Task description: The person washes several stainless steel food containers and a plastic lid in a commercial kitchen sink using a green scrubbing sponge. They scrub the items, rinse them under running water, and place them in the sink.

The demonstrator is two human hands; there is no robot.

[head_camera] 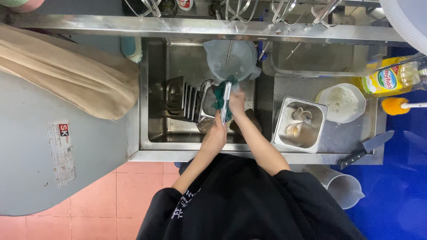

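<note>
Head view, looking straight down at a steel sink (153, 133). Both hands over the basin. Left hand (216, 133) closed around the lower end of a long metal utensil (226, 100), which stands roughly upright in frame; exact kind of utensil can't be told. Right hand (236, 101) curled, pressing a green scrub cloth (220, 95) against the utensil's upper part. A clear plastic jug (231, 60) sits in the sink just above the hands, touching the cloth area. Left of the hands, a stack of small steel pans (180, 98) lies in the basin.

On the steel counter (351, 142) to the right: a square steel container (300, 123) with small items inside, a white tub (341, 103) of cloudy liquid beside it, a yellow dish-soap bottle (391, 78) near the far edge, a knife (367, 149) at the front edge. A beige cloth (71, 75) lies left of the sink.
</note>
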